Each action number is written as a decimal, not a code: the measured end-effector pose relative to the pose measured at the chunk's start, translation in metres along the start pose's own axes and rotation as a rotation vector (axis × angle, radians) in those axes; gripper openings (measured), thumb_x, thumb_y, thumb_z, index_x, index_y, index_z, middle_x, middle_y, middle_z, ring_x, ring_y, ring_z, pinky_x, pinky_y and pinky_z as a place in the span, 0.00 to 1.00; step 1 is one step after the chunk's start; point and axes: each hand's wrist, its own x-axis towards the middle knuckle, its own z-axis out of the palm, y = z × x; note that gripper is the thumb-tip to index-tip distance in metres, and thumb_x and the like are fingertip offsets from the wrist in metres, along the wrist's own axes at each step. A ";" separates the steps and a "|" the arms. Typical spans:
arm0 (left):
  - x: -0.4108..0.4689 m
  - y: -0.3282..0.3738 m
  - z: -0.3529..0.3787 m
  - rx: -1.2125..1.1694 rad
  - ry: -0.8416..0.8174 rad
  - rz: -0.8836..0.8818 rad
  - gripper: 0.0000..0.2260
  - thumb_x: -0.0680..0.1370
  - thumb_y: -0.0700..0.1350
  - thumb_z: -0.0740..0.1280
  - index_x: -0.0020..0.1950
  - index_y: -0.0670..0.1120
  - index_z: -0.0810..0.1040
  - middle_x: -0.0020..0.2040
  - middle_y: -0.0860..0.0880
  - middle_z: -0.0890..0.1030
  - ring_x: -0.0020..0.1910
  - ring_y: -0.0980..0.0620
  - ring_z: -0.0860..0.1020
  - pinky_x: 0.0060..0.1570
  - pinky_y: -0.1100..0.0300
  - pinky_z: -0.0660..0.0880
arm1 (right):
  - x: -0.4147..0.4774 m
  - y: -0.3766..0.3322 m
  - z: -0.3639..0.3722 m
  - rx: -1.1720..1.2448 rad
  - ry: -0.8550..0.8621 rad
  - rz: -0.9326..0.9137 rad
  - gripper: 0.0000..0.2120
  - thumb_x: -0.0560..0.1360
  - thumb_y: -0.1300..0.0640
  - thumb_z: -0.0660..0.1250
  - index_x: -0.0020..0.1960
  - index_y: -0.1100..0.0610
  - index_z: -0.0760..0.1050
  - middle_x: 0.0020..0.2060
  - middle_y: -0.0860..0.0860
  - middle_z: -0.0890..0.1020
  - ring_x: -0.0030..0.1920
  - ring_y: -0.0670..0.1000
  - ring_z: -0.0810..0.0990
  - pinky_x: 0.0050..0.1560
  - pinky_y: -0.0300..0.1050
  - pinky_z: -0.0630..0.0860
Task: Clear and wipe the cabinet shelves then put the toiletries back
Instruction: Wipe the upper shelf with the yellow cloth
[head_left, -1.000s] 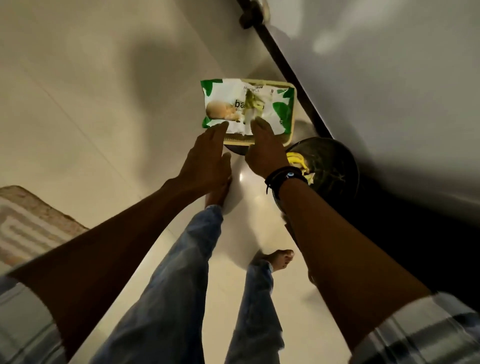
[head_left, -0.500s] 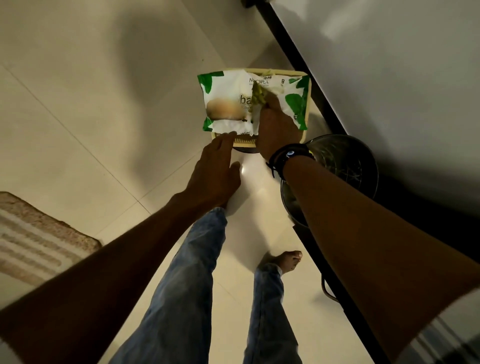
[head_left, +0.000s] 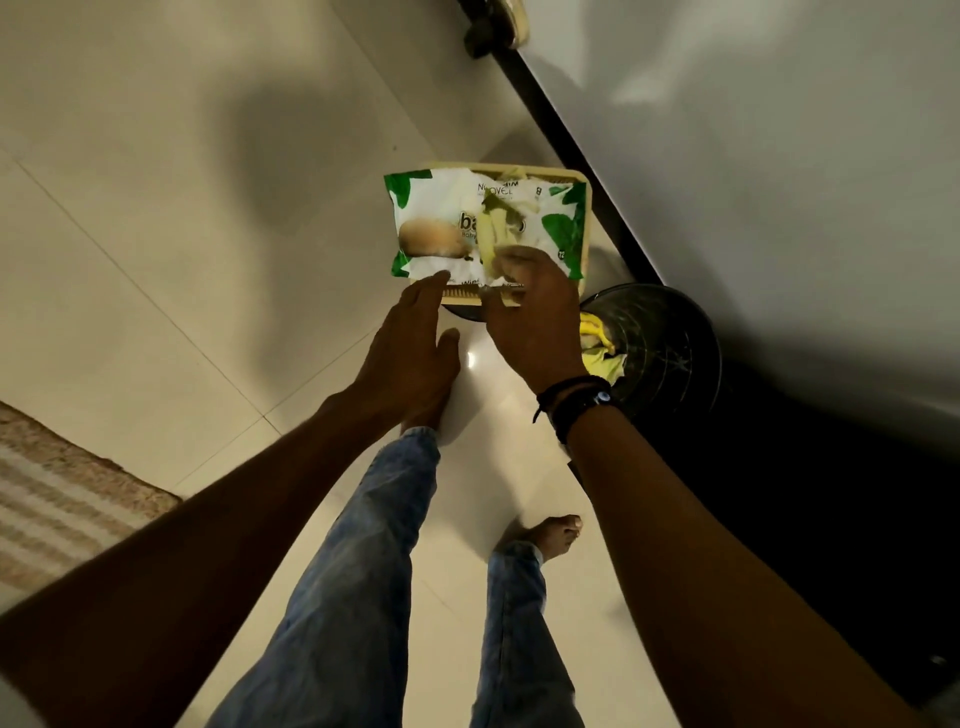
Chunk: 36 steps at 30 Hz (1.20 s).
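Head view, looking down past both forearms to the floor. Item: wipes pack (head_left: 457, 228), soft white wrapper with green leaf corners, a round tan picture at its left and partly legible dark lettering; crumpled, with a yellowish flap (head_left: 493, 223) lifted at the centre. It lies on top of a cream slatted basket (head_left: 584, 223), overhanging the basket's left edge, close beside the dark strip at the base of a pale cabinet front (head_left: 753, 182). Right hand (head_left: 535, 317): fingers curled down onto the pack's near edge below the flap; whether the grip is closed on the flap or on a wipe cannot be told. Dark bands (head_left: 574, 402) circle that wrist. Left hand (head_left: 410, 348): grip loose, fingers extended together, fingertips touching the near rim of the basket at the pack's lower left corner, holding nothing. Adjacent: dark round bin (head_left: 670, 343) just right of the right hand, yellow crumpled material (head_left: 600, 345) at its left edge. Below: legs in blue jeans (head_left: 363, 571), bare foot (head_left: 553, 535), glossy pale floor tiles (head_left: 156, 260), striped mat (head_left: 57, 499) at far left.
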 end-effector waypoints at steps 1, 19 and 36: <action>-0.001 0.001 -0.001 -0.006 0.000 -0.003 0.26 0.79 0.39 0.63 0.75 0.43 0.58 0.73 0.44 0.64 0.72 0.46 0.63 0.69 0.54 0.61 | -0.001 0.000 -0.002 0.022 0.012 0.016 0.13 0.70 0.63 0.71 0.54 0.65 0.78 0.53 0.57 0.81 0.55 0.55 0.79 0.59 0.49 0.76; -0.065 0.050 -0.007 -0.571 0.004 -0.097 0.10 0.81 0.47 0.61 0.61 0.54 0.73 0.57 0.52 0.79 0.55 0.51 0.79 0.52 0.55 0.79 | -0.076 -0.012 -0.066 0.941 -0.169 0.563 0.06 0.79 0.62 0.60 0.52 0.60 0.75 0.43 0.55 0.80 0.41 0.51 0.78 0.39 0.40 0.79; -0.257 0.220 0.003 -0.371 -0.227 0.286 0.06 0.75 0.42 0.69 0.52 0.47 0.80 0.43 0.50 0.83 0.41 0.54 0.83 0.43 0.56 0.80 | -0.305 -0.035 -0.233 0.590 0.500 0.184 0.14 0.68 0.66 0.69 0.53 0.62 0.77 0.51 0.60 0.81 0.52 0.56 0.81 0.54 0.58 0.78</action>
